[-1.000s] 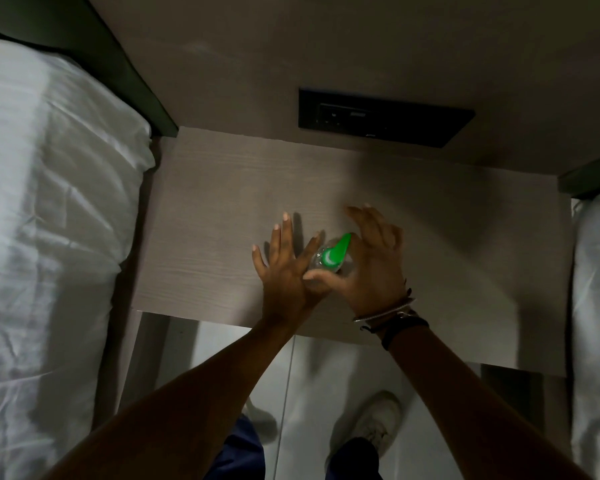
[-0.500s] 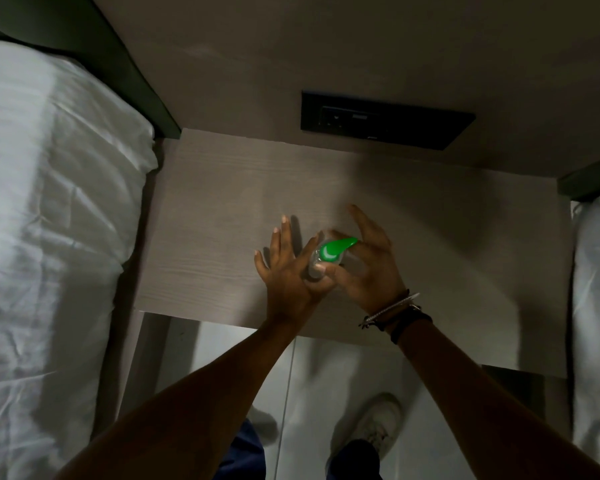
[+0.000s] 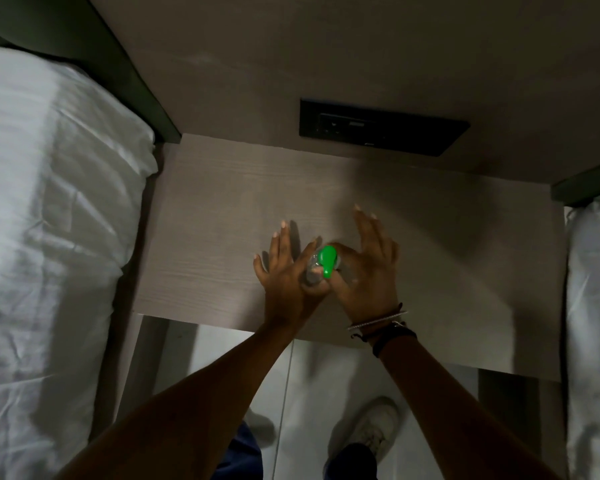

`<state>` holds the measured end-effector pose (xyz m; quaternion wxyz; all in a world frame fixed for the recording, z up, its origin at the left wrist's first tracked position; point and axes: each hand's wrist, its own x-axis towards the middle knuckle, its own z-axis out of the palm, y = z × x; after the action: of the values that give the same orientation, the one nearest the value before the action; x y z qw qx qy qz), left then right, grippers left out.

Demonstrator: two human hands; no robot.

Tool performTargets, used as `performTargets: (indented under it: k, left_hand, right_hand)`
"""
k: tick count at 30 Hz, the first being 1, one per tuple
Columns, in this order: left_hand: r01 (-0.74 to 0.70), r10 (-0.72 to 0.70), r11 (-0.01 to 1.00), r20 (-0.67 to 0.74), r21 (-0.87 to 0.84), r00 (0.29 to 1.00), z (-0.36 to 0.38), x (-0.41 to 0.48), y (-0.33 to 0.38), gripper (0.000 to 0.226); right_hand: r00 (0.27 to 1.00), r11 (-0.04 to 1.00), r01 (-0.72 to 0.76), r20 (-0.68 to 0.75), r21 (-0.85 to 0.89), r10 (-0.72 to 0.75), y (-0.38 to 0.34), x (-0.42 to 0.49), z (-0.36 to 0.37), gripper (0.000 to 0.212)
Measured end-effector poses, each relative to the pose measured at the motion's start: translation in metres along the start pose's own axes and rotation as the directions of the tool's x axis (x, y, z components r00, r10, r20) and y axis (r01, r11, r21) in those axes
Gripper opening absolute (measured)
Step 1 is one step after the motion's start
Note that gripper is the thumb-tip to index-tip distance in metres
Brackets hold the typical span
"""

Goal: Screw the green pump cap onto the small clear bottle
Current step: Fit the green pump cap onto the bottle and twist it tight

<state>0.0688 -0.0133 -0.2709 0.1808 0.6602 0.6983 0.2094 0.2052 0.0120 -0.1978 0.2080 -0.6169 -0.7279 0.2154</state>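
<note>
Slipping is the danger here. Your left hand (image 3: 284, 271) pinches the small clear bottle (image 3: 313, 271) above the counter (image 3: 205, 216), other fingers spread wide. Your right hand (image 3: 364, 271) twists the green pump cap (image 3: 327, 259); tilt it and the threads could jam.

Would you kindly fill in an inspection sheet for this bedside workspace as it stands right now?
Surface: pale wood-grain bedside table, dimly lit.
Job's things: green pump cap sits atop the small clear bottle, nozzle pointing toward the person; how far it is screwed on cannot be told.
Clutter: nothing seen.
Grippers: left hand steadies the bottle, fingers spread; right hand is at the cap, bracelets on its wrist.
Cables: nothing seen.
Surroundings: white bedding on both sides, black socket panel on the wall, pale floor and shoes below.
</note>
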Motion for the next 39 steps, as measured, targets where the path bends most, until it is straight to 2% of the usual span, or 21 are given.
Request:
performTargets:
  k: [2,5,6,8,10,12,15,16,18,20,23,25,26,28,30,31,33,35,37,39]
  left_hand:
    - [-0.006,0.006,1.0,-0.002,0.013,1.0,0.0,0.0,-0.001,0.07]
    - [-0.013,0.013,1.0,0.016,0.009,1.0,0.001,-0.003,-0.003,0.071]
    - [-0.015,0.015,1.0,0.02,0.011,1.0,0.001,-0.002,-0.003,0.07]
    - [-0.029,0.029,1.0,0.025,0.011,0.999,0.0,-0.001,-0.003,0.067]
    - [-0.045,0.045,0.999,0.027,0.018,0.999,-0.001,-0.002,-0.001,0.068]
    - [-0.049,0.048,0.998,0.009,0.05,0.999,-0.001,-0.004,0.0,0.072]
    - [-0.003,0.004,0.999,0.045,-0.041,0.999,-0.002,-0.004,-0.003,0.066]
    - [-0.01,0.014,0.998,0.055,-0.059,0.998,-0.001,-0.004,-0.005,0.064]
    - [-0.055,0.058,0.996,0.046,-0.063,0.997,0.001,-0.002,-0.008,0.06]
    - [-0.087,0.088,0.995,0.025,-0.053,0.996,0.003,-0.002,-0.007,0.061]
    - [-0.088,0.088,0.996,0.008,0.01,0.996,0.005,-0.005,-0.005,0.073]
    - [-0.052,0.053,0.998,0.014,-0.044,0.999,0.005,-0.004,-0.006,0.072]
    - [-0.034,0.036,0.995,0.025,-0.091,0.999,0.006,-0.003,-0.006,0.068]
    - [-0.035,0.039,0.99,0.028,-0.137,0.999,0.01,-0.001,-0.01,0.054]
    - [-0.075,0.077,0.988,0.01,-0.133,0.997,0.017,0.0,-0.016,0.051]
    - [-0.091,0.091,0.989,-0.006,-0.118,0.996,0.02,0.001,-0.019,0.049]
    - [-0.098,0.095,0.992,-0.047,-0.075,0.994,0.025,0.001,-0.022,0.048]
    - [-0.091,0.086,0.994,-0.09,-0.06,0.992,0.03,0.002,-0.024,0.056]
    - [-0.096,0.084,0.99,-0.118,-0.099,0.989,0.032,0.004,-0.025,0.052]
    - [-0.118,0.104,0.985,-0.111,-0.128,0.988,0.033,0.007,-0.03,0.04]
  right_hand:
    - [1.0,0.998,-0.006,-0.013,-0.062,0.006,-0.002,0.005,0.0,0.04]
    - [0.996,0.999,0.027,0.084,-0.044,-0.023,-0.001,0.006,-0.002,0.072]
    - [0.992,0.998,0.062,0.108,-0.018,-0.06,0.0,0.006,-0.004,0.07]
    - [0.991,0.995,0.101,0.091,0.018,-0.102,0.004,0.006,-0.007,0.049]
    - [0.998,0.997,0.046,0.033,0.056,-0.048,0.004,0.01,-0.008,0.041]
    - [1.0,0.996,-0.019,0.015,0.091,0.018,0.0,0.011,-0.004,0.055]
    - [0.991,0.986,-0.048,0.134,0.161,0.026,0.0,0.009,0.001,0.085]
    - [0.989,0.983,-0.013,0.147,0.181,-0.014,0.003,0.008,0.001,0.082]
    - [0.988,0.981,0.07,0.126,0.184,-0.094,0.009,0.01,-0.001,0.056]
    - [0.993,0.983,0.054,0.092,0.177,-0.071,0.01,0.012,-0.003,0.042]
    - [0.999,0.989,-0.017,0.036,0.145,0.012,0.004,0.011,0.0,0.062]
    - [0.996,0.986,-0.049,0.079,0.158,0.037,0.001,0.009,0.002,0.08]
    - [0.994,0.981,-0.055,0.107,0.186,0.035,0.002,0.008,0.002,0.082]
    - [0.993,0.971,-0.016,0.115,0.238,-0.012,0.004,0.007,0.002,0.064]
    - [0.995,0.974,0.017,0.091,0.225,-0.039,0.007,0.007,0.001,0.041]
    - [0.997,0.978,0.014,0.072,0.209,-0.029,0.007,0.008,0.0,0.038]
    - [1.0,0.978,-0.024,0.001,0.207,0.024,0.001,0.009,0.0,0.043]
    - [0.994,0.95,-0.089,-0.04,0.3,0.105,-0.005,0.009,0.0,0.058]
    - [0.994,0.926,-0.104,0.015,0.362,0.105,-0.005,0.005,0.002,0.061]
    - [0.995,0.939,-0.065,0.09,0.339,0.037,0.0,0.002,0.004,0.057]
